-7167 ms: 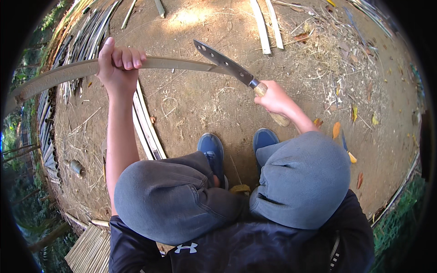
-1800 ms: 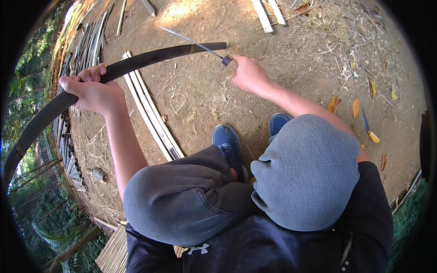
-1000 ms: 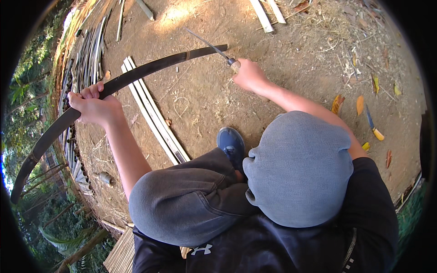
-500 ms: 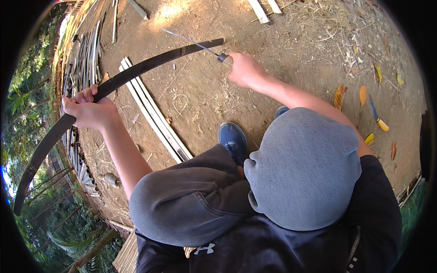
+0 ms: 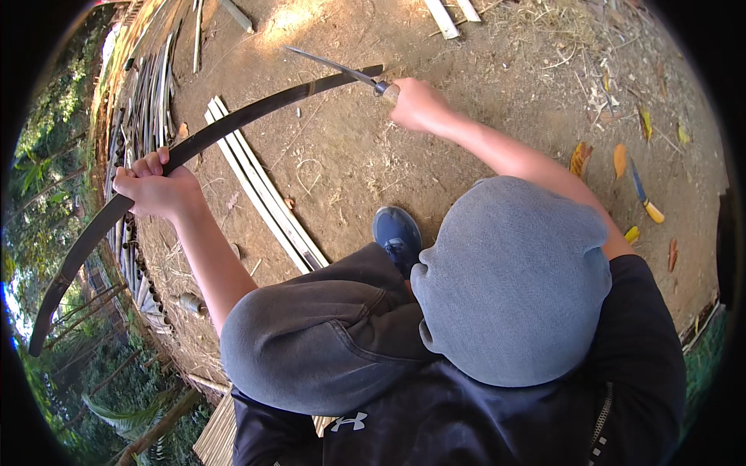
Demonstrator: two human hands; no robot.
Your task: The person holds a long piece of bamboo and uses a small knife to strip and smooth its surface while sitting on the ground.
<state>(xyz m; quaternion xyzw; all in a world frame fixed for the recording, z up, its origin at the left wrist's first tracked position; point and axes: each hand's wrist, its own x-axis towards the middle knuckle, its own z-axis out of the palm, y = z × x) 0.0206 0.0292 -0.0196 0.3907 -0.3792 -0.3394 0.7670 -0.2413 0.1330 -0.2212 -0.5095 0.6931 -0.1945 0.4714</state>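
A long dark bamboo strip (image 5: 242, 115) slants across the left half, appearing curved, from the lower left up to the far middle. My left hand (image 5: 159, 186) is closed round it, nearer its lower-left end. With my right hand (image 5: 420, 106) I grip the wooden handle of a knife (image 5: 342, 70). Its narrow blade points to the far left and crosses the strip close to the strip's far end. Whether the edge touches or cuts the strip I cannot tell.
Pale split bamboo strips (image 5: 260, 182) lie on the dirt beyond my left knee. Bundled poles (image 5: 155, 93) lie at the far left. Another knife (image 5: 643, 194) with a yellowish handle rests on the ground at right, near fallen leaves (image 5: 619, 161). My blue shoe (image 5: 397, 233) is in the middle.
The knife has tilted, so its blade shows broader now, and my right hand has shifted slightly. The strip's lower-left end has risen a little with my left hand still gripping it.
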